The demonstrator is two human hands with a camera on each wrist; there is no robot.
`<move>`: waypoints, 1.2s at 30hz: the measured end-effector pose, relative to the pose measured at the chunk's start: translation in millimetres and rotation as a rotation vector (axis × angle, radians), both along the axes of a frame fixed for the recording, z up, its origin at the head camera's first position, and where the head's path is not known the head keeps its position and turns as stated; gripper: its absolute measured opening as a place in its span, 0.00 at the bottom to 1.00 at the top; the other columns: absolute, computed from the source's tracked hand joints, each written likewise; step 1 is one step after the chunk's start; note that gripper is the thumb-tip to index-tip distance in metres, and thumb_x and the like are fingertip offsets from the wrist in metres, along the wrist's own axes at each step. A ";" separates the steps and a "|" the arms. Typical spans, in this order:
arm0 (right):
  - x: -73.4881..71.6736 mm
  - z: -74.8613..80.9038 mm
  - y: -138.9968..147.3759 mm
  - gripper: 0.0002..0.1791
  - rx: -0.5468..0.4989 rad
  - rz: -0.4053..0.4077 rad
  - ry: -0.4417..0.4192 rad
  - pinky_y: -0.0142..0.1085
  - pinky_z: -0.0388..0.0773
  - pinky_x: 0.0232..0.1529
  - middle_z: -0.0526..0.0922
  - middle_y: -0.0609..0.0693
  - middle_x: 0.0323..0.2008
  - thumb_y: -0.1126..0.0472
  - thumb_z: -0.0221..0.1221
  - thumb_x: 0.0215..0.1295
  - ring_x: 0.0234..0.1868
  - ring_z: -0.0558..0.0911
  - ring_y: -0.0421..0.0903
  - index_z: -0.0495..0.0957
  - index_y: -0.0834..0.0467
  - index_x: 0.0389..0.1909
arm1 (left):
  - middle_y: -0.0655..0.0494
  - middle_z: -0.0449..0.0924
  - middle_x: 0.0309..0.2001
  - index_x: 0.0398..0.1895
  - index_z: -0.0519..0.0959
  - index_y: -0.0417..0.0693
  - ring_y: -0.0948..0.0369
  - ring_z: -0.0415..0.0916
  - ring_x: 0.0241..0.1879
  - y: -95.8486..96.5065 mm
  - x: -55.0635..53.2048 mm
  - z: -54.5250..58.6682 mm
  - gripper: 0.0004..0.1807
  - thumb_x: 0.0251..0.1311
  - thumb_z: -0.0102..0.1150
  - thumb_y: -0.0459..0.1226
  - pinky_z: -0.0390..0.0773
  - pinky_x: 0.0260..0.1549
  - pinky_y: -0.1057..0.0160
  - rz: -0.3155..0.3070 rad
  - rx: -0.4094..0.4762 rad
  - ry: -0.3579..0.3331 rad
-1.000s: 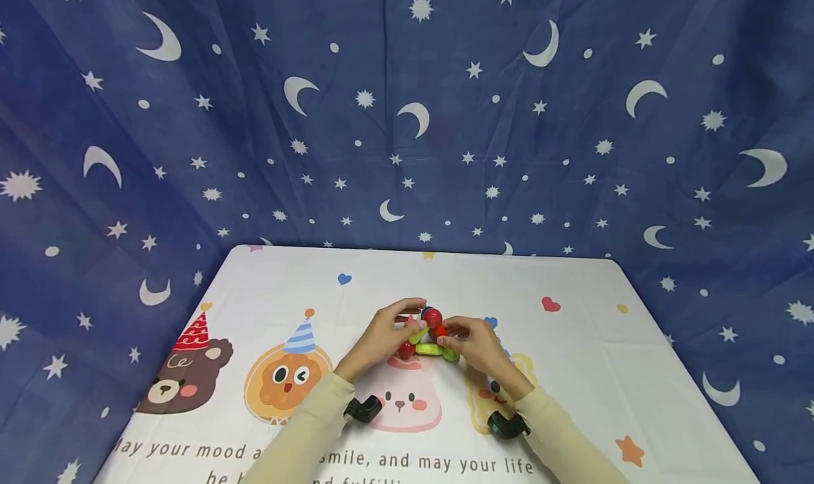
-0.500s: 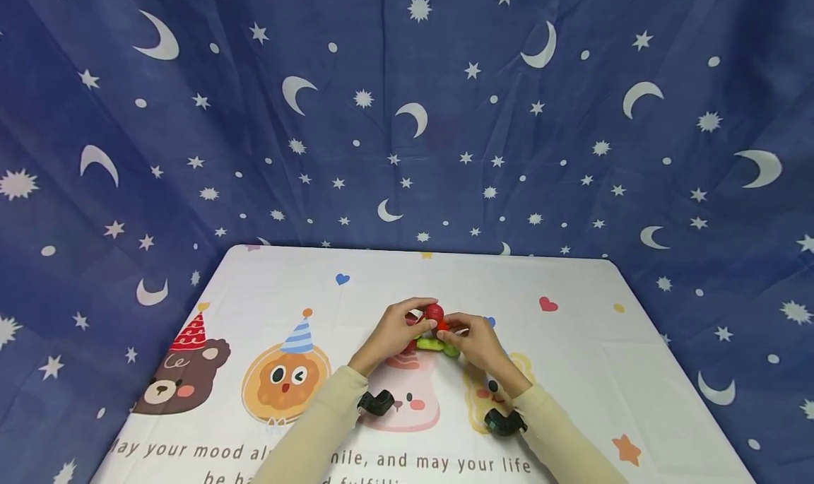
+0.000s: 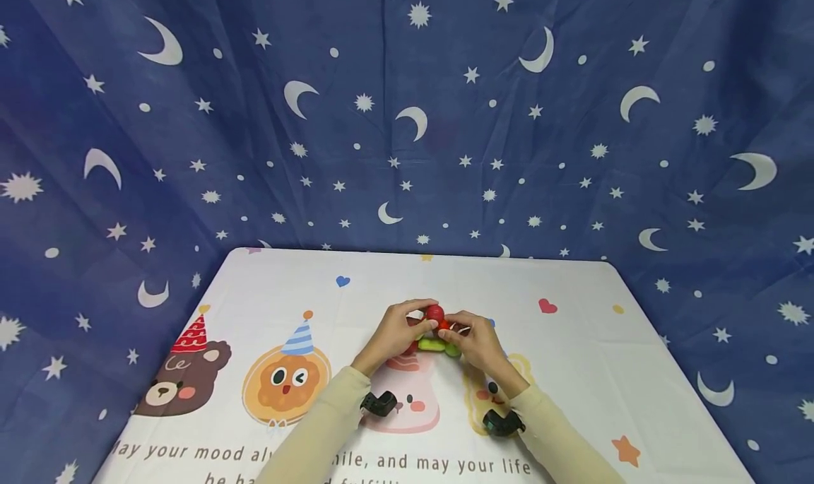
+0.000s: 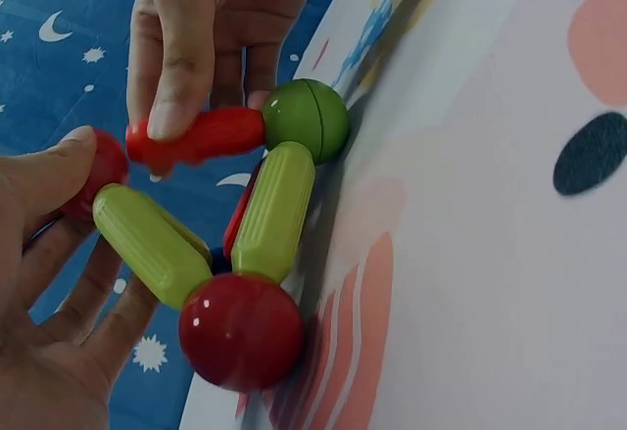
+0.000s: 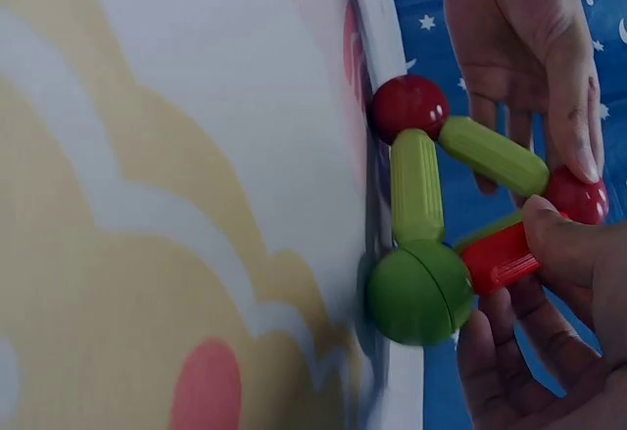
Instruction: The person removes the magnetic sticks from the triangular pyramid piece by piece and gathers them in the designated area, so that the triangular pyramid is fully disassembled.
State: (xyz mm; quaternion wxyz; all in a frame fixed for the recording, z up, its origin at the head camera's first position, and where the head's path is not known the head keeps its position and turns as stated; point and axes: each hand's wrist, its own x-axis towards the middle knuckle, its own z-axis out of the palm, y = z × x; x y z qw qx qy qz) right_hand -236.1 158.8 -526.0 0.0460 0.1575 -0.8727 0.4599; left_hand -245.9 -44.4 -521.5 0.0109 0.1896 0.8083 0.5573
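A frame of magnetic rods and balls stands on the table in the middle of the head view. My left hand (image 3: 394,332) pinches its upper red ball (image 4: 104,167) between thumb and fingers. A yellow-green rod (image 4: 154,244) slants from that ball down to the lower red ball (image 4: 242,332). A second yellow-green rod (image 5: 416,187) lies along the table, joining the lower red ball to a green ball (image 5: 421,291). My right hand (image 3: 473,343) pinches a red rod (image 4: 214,134), which rises from the green ball towards the upper red ball. Further parts behind are mostly hidden.
The white printed tablecloth (image 3: 305,272) covers the table, whose back edge meets a blue curtain (image 3: 407,152) with moons and stars. Dark wrist cameras (image 3: 379,403) hang below both forearms.
My left hand has moved right and taken hold of the upper red ball; a second ago its fingers were around the slanting yellow-green rod's side. The right hand has barely moved.
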 end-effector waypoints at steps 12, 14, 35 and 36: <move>-1.7 5.3 10.1 0.11 -0.030 -0.105 -0.122 0.27 0.79 0.38 0.85 0.49 0.32 0.62 0.72 0.54 0.35 0.82 0.40 0.84 0.55 0.39 | 0.52 0.82 0.51 0.61 0.78 0.56 0.57 0.85 0.37 -12.3 -3.0 0.7 0.23 0.61 0.66 0.42 0.83 0.38 0.65 0.079 0.012 -0.055; -1.1 6.6 12.2 0.11 -0.034 -0.117 -0.133 0.27 0.79 0.37 0.86 0.49 0.33 0.62 0.72 0.54 0.35 0.82 0.41 0.84 0.55 0.38 | 0.51 0.82 0.51 0.61 0.78 0.54 0.57 0.84 0.39 -15.9 -5.0 1.1 0.23 0.61 0.66 0.41 0.82 0.38 0.66 0.093 0.010 -0.051; -4.2 -4.2 38.3 0.14 -0.025 -0.189 -0.174 0.29 0.79 0.34 0.88 0.54 0.38 0.65 0.71 0.54 0.37 0.85 0.46 0.84 0.53 0.42 | 0.52 0.83 0.50 0.60 0.76 0.47 0.57 0.79 0.52 -60.6 -7.0 -3.9 0.22 0.62 0.65 0.37 0.81 0.48 0.63 0.170 -0.010 -0.034; -4.6 -4.6 39.7 0.14 -0.020 -0.188 -0.170 0.29 0.79 0.34 0.88 0.54 0.39 0.65 0.71 0.54 0.38 0.86 0.47 0.84 0.53 0.43 | 0.52 0.83 0.50 0.60 0.76 0.46 0.57 0.80 0.52 -62.8 -6.3 -4.4 0.23 0.62 0.65 0.37 0.81 0.48 0.63 0.170 -0.018 -0.040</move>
